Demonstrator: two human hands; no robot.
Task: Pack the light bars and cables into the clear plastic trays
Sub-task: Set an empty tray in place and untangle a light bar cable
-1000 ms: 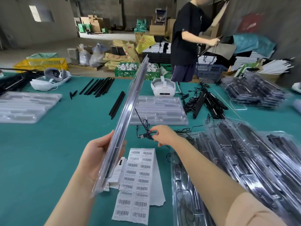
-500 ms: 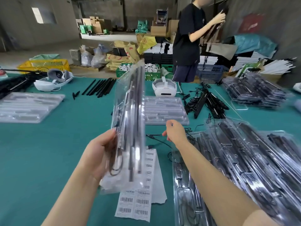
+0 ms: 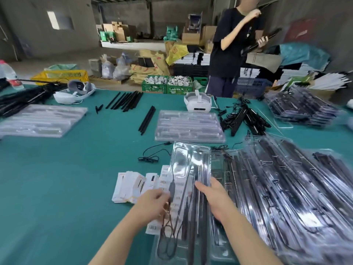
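The filled tray (image 3: 191,188), which half a second earlier had been held upright above the desk (image 3: 57,178) in the left hand, was found lowered flat near the desk's near edge, over the barcode label sheets (image 3: 168,190) and against the left side of the pile of packed trays (image 3: 286,188) at the near right corner. From this it was judged that one tray had been completed and was being added to the finished pile, and that a fresh tray would be needed next.

The left hand (image 3: 152,205) was placed at the tray's left edge, its fingers curled; because of blur, a firm grip could not be confirmed. The right hand (image 3: 214,199) was laid flat on the tray's right side, fingers extended and nothing held.

Empty trays (image 3: 189,127) were stacked toward the desk's middle. Loose light bars (image 3: 147,119) lay left of that stack, and a loose cable (image 3: 152,153) lay between it and the filled tray.
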